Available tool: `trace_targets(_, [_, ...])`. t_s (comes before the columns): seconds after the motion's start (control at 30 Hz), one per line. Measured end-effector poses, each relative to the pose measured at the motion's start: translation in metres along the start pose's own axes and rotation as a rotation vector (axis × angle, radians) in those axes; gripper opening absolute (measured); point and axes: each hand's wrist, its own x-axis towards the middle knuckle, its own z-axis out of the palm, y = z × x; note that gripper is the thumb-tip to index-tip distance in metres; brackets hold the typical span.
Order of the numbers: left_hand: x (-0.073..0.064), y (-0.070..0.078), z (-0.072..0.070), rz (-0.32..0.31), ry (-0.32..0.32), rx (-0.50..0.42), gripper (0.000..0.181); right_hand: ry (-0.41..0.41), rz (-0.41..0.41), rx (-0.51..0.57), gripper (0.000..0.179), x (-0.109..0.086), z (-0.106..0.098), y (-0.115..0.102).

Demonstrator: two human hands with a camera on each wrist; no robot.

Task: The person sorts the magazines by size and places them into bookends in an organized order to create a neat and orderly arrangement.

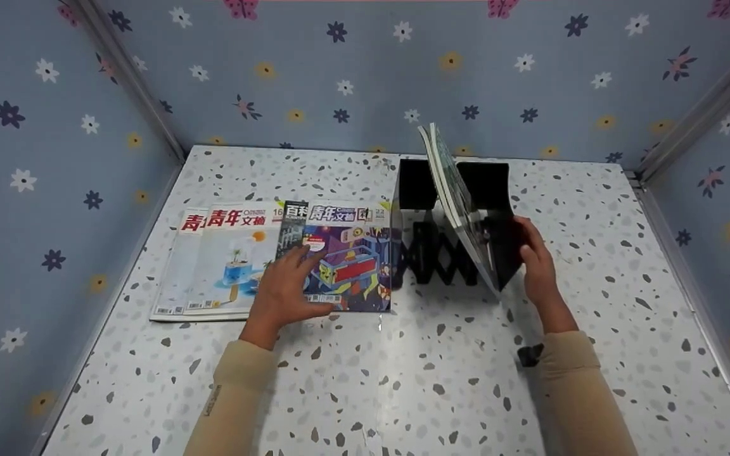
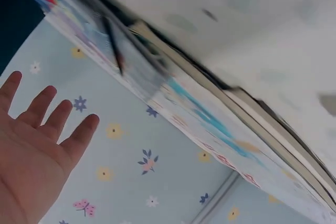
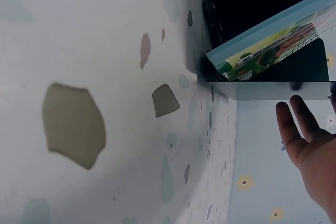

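Observation:
My left hand [image 1: 282, 288] is over a spread of magazines, its fingers apart and reaching across one with a purple, colourful cover [image 1: 368, 288]. Left of that lies a white-covered magazine [image 1: 213, 266] overlapping another. In the left wrist view, the left hand [image 2: 31, 156] shows straight, spread fingers with nothing in them. A black expandable book rack [image 1: 485, 180] stands right of the spread, with a lattice base. Two thin books [image 1: 444, 183] lean tilted inside it against its right end. My right hand [image 1: 537, 263] is at the rack's right end panel, fingers extended along its outer side.
The white speckled table [image 1: 441, 380] is enclosed by blue flowered panels [image 1: 377, 82] at the back and sides. A small black object [image 1: 530, 356] shows beside the right sleeve.

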Motion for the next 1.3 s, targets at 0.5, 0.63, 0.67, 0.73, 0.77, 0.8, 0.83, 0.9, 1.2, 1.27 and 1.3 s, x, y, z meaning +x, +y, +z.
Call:
trace_targets(0.5, [-0.014, -0.037, -0.004, -0.053, -0.182, 0.009, 0.099, 0.028, -0.019, -0.012, 0.044, -0.001, -0.001, -0.001])
trace_targets(0.63, [-0.014, -0.039, -0.002, -0.076, -0.227, -0.012, 0.102, 0.039, -0.043, -0.034, 0.044, -0.001, -0.001, -0.001])
trace_targets(0.67, [-0.014, -0.039, -0.002, -0.083, -0.234, -0.017, 0.102, 0.042, -0.051, -0.038, 0.044, 0.0, -0.001, 0.0])
trace_targets(0.73, [-0.014, -0.041, 0.0, -0.094, -0.246, -0.03, 0.104, 0.042, -0.072, -0.046, 0.043, 0.0, 0.0, 0.001])
trace_targets(0.77, [-0.014, -0.041, 0.001, -0.105, -0.252, -0.036, 0.104, 0.039, -0.084, -0.049, 0.043, 0.0, 0.0, 0.001])
trace_targets(0.8, [-0.015, -0.042, 0.002, -0.113, -0.255, -0.041, 0.105, 0.036, -0.094, -0.052, 0.043, 0.0, 0.001, 0.002])
trace_targets(0.83, [-0.015, -0.043, 0.003, -0.119, -0.258, -0.043, 0.105, 0.033, -0.103, -0.053, 0.043, 0.001, 0.002, 0.002])
trace_targets(0.9, [-0.017, -0.045, 0.005, -0.125, -0.264, -0.048, 0.105, 0.029, -0.113, -0.06, 0.043, 0.001, 0.003, 0.002])
trace_targets(1.2, [-0.017, -0.046, 0.009, -0.108, -0.243, -0.029, 0.091, 0.058, -0.059, -0.055, 0.043, -0.002, 0.003, 0.004])
trace_targets(1.27, [-0.015, -0.045, 0.009, -0.108, -0.255, -0.014, 0.088, 0.049, -0.072, -0.043, 0.043, -0.002, 0.003, 0.005])
trace_targets(1.3, [-0.015, -0.045, 0.008, -0.108, -0.263, -0.007, 0.087, 0.044, -0.083, -0.04, 0.044, -0.002, 0.003, 0.006])
